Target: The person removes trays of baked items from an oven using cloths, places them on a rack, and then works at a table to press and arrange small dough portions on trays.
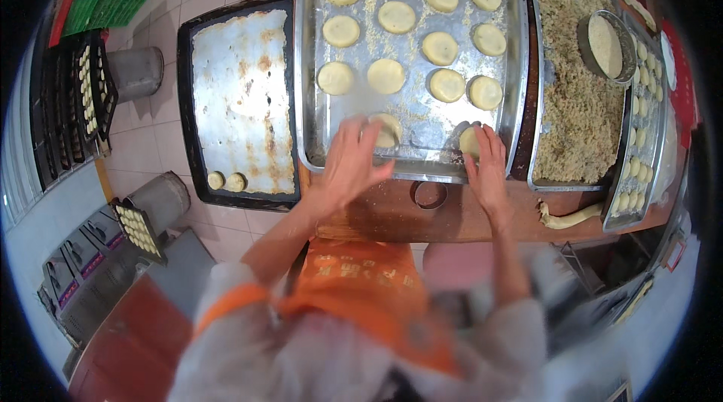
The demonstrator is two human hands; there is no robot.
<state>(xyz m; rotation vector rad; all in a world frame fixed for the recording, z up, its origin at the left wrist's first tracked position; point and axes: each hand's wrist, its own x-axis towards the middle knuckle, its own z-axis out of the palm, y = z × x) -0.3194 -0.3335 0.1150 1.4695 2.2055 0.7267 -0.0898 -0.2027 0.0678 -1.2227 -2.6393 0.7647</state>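
Observation:
A large metal tray (354,112) holds rows of pale, flat dough rounds (385,76) on a dusting of crumbs. At its near end my left hand (348,165) curls its fingers and thumb around the left side of a dough round (388,131). Farther right, along the same near edge, my right hand (488,169) has its thumb and fingers around another dough round (469,143). Part of each round is hidden by the fingers. Below the tray's rim, between my forearms, a metal ring cutter (430,195) lies on the wooden table (376,217).
On the left is a dark baking tray (239,101) with two small rounds (226,181) in its near corner. To the right stands a tray of crumbly filling (568,127) with a round metal container (607,47) in it. A dough strip (571,218) lies near another tray of dough pieces (635,176).

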